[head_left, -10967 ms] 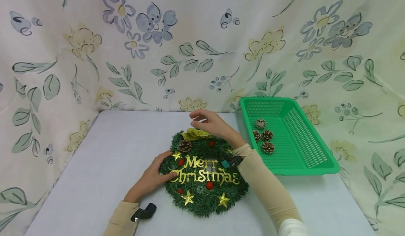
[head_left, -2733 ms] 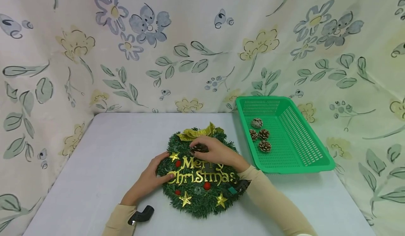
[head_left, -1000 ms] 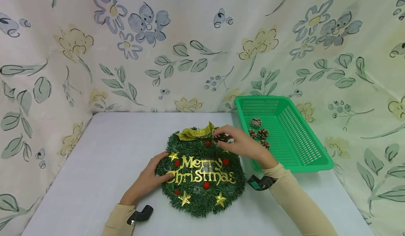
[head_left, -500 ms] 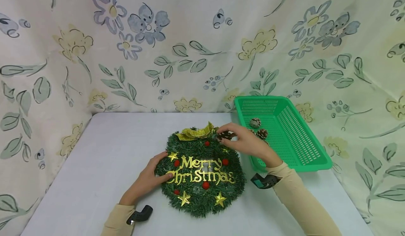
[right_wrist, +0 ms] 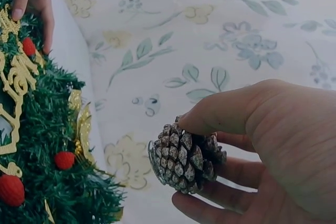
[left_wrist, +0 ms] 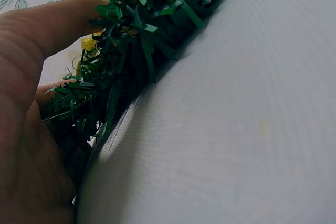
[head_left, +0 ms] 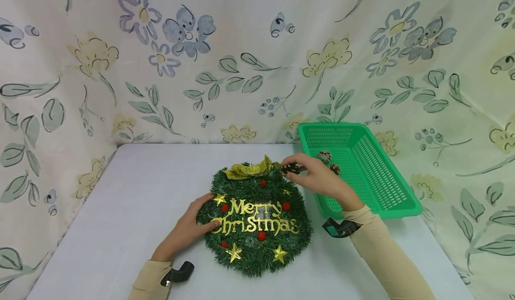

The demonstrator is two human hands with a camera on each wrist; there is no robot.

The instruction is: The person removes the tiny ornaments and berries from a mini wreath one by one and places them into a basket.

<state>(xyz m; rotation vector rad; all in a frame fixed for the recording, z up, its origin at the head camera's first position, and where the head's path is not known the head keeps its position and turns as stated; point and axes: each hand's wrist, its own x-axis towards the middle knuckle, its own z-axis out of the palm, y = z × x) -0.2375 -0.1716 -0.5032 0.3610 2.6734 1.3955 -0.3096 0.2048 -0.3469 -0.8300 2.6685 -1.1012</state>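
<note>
A green tinsel wreath point(head_left: 257, 253) lies on the table, with gold "Merry Christmas" lettering point(head_left: 257, 224), a gold bow point(head_left: 247, 170), gold stars and red balls. My left hand point(head_left: 193, 221) grips its left edge, thumb over the top; the left wrist view shows the tinsel point(left_wrist: 152, 24) between thumb and fingers. Just off the wreath's upper right, my right hand point(head_left: 318, 177) pinches a brown pine cone point(head_left: 291, 169). In the right wrist view this pine cone point(right_wrist: 181, 158) has pale scale tips and a thin wire loop at one end, held between thumb and fingers.
A green plastic basket point(head_left: 396, 179) stands at the right, close beside my right hand. Inside lie several pine cones, one of them point(head_left: 324, 156) near its left wall; my hand hides others. Floral cloth point(head_left: 237, 99) hangs behind the white table point(head_left: 157, 175).
Eleven seconds ago a pine cone sat left of the bow; that spot is bare now. My right hand has carried the pine cone rightward across the wreath. My left hand stays put.
</note>
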